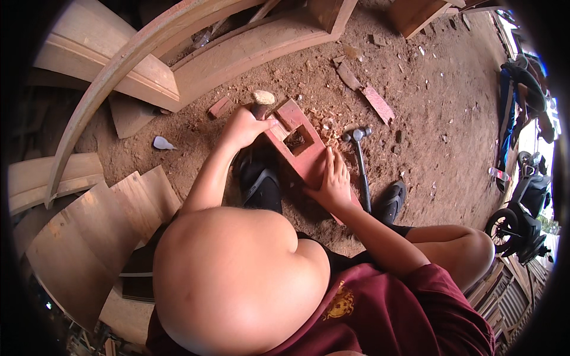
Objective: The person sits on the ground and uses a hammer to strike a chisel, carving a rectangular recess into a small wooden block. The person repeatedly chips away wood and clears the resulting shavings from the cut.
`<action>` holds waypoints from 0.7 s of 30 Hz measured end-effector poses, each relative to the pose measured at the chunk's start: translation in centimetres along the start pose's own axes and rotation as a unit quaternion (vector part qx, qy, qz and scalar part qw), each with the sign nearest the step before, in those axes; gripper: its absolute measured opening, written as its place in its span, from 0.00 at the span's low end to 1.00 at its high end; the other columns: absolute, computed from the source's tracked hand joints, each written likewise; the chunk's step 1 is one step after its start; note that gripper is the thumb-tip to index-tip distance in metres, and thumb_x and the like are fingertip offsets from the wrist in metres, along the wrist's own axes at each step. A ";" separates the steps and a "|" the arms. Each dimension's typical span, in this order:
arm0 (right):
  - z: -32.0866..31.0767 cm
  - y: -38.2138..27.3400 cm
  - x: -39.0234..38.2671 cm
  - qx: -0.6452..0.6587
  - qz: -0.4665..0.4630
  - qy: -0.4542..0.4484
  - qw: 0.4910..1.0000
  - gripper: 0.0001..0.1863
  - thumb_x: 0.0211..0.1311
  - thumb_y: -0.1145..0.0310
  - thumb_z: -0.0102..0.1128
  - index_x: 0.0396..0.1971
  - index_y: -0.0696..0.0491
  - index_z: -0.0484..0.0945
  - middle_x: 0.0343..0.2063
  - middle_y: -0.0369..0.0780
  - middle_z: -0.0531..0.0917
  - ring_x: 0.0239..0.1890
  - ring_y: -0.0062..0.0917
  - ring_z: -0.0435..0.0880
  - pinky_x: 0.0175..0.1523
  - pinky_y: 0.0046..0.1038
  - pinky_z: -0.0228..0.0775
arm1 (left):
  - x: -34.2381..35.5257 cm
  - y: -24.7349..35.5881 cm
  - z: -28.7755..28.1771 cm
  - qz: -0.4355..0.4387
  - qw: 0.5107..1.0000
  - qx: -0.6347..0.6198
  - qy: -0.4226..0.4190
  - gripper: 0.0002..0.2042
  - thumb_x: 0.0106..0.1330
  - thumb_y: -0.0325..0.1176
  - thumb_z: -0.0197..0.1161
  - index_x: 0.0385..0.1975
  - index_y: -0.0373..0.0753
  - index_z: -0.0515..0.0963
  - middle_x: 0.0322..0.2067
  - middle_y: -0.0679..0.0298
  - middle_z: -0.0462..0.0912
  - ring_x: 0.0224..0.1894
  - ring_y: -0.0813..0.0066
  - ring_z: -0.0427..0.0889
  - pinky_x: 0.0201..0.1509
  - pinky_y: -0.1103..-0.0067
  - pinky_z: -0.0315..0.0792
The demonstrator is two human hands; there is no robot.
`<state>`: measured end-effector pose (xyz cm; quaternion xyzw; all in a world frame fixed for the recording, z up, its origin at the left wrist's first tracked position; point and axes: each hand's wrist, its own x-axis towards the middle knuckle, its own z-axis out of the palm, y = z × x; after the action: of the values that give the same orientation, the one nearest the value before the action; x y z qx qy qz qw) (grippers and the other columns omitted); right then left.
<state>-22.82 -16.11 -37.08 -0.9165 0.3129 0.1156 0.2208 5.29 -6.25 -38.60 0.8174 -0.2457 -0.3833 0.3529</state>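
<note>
"Where is there room to move?"

"To the right: bare brown dirt ground [442,142] runs from the feet toward a dark motorcycle [519,213]. The left is tight, with a long curved wooden arch [101,98] and broad pale wooden panels [74,237] crowding that side."

"And the work itself?"

"A red-painted wooden block [310,163] with a rectangular hole cut through it slants between the two feet. The right hand [336,181] is clasped across it below the hole, thumb by one edge, fingers along the other."

"What about the left hand [240,129]?"

"It's wrapped around a dark tool handle with a pale, frayed end [263,98], its thumb against the block's upper corner. I can't tell where the tool's other end sits."

"Anything in the way?"

"A dark-handled metal ball-peen hammer [363,166] just beside the block, on the right. Curled wood shavings [326,124] lie near the hole, a white plastic bottle [162,143] sits well left, and the bare left knee [222,279] bulges below."
</note>
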 end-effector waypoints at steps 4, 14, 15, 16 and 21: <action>-0.4 -0.9 0.0 -0.025 -0.027 0.023 0.999 0.66 0.37 0.51 0.78 0.72 0.56 0.42 0.62 0.54 0.60 0.64 0.48 0.62 0.65 0.48 0.56 | -2.2 0.6 -1.4 0.039 0.994 -0.081 0.056 0.19 0.52 0.42 0.76 0.20 0.36 0.72 0.18 0.67 0.74 0.23 0.75 0.70 0.31 0.73 0.69; -0.3 -2.3 3.6 -0.070 -0.035 -0.041 0.996 0.68 0.37 0.46 0.78 0.74 0.50 0.39 0.63 0.52 0.62 0.64 0.49 0.63 0.66 0.47 0.57 | -1.2 -1.2 -3.1 -0.058 0.993 0.082 0.057 0.21 0.51 0.43 0.74 0.32 0.29 0.78 0.30 0.46 0.83 0.35 0.51 0.84 0.41 0.66 0.76; -0.3 -2.3 3.5 -0.068 -0.037 -0.039 0.996 0.68 0.37 0.46 0.78 0.74 0.50 0.39 0.63 0.52 0.61 0.64 0.49 0.63 0.66 0.47 0.57 | -1.6 -1.0 -2.9 -0.060 0.990 0.098 0.078 0.20 0.53 0.42 0.74 0.31 0.29 0.79 0.30 0.47 0.84 0.34 0.53 0.85 0.40 0.67 0.76; -0.4 -2.0 3.5 -0.015 -0.022 -0.032 0.999 0.66 0.38 0.46 0.77 0.73 0.49 0.42 0.63 0.51 0.61 0.65 0.49 0.62 0.66 0.48 0.56 | -1.9 -0.3 -2.9 -0.056 0.987 0.112 0.098 0.18 0.54 0.41 0.73 0.31 0.29 0.79 0.30 0.49 0.84 0.34 0.55 0.85 0.40 0.68 0.76; -1.4 -1.5 2.8 -0.004 -0.078 0.051 0.996 0.50 0.47 0.48 0.73 0.69 0.48 0.57 0.62 0.50 0.63 0.64 0.49 0.62 0.67 0.49 0.53 | -9.7 3.2 -7.7 0.148 0.934 -0.288 0.149 0.05 0.66 0.30 0.62 0.31 0.37 0.75 0.22 0.62 0.79 0.21 0.79 0.76 0.27 0.77 0.73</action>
<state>-19.60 -17.17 -36.33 -0.9438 0.2506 0.0527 0.2089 5.40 1.26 -28.26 0.6826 -0.1879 -0.2547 0.6587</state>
